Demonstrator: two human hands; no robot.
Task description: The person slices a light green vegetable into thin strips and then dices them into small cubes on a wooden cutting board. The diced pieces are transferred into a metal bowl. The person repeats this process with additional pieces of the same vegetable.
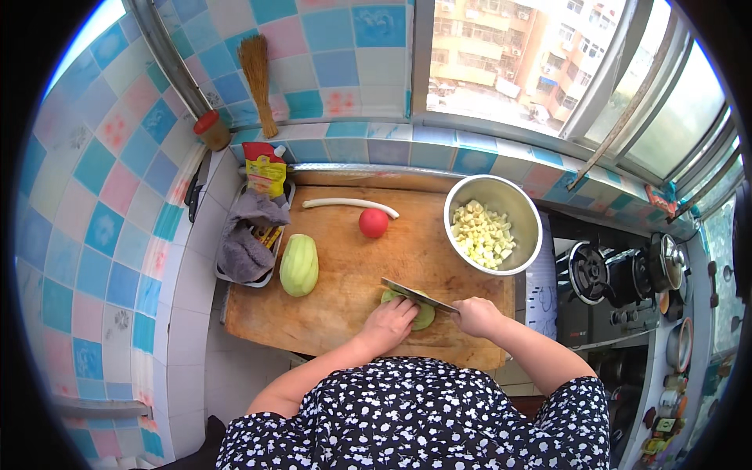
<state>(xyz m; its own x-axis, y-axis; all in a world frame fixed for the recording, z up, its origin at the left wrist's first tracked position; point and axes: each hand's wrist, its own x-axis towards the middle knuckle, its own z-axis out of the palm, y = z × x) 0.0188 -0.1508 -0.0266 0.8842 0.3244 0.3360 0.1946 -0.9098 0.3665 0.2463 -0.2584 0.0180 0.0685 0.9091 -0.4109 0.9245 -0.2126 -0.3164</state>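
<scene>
My right hand (pixel 476 317) grips the handle of a kitchen knife (pixel 415 293), its blade slanting up to the left across a pale green vegetable piece (pixel 424 316). The fingers of my left hand (pixel 390 323) are bent and press on that piece, just left of the blade. Part of the piece is hidden under hand and knife. Both hands work near the front of a wooden cutting board (pixel 337 270). A whole peeled, pale green vegetable (pixel 299 265) lies on the board's left side. Farther back are a red tomato (pixel 374 223) and a white scallion stalk (pixel 345 203).
A steel bowl (pixel 534 243) of pale diced cubes (pixel 479 235) stands at the board's back right. Left of the board, a tray (pixel 270 276) holds a grey cloth (pixel 247 239) and a yellow-red pouch (pixel 266 170). A gas stove (pixel 589 270) with pots is at right, below the window.
</scene>
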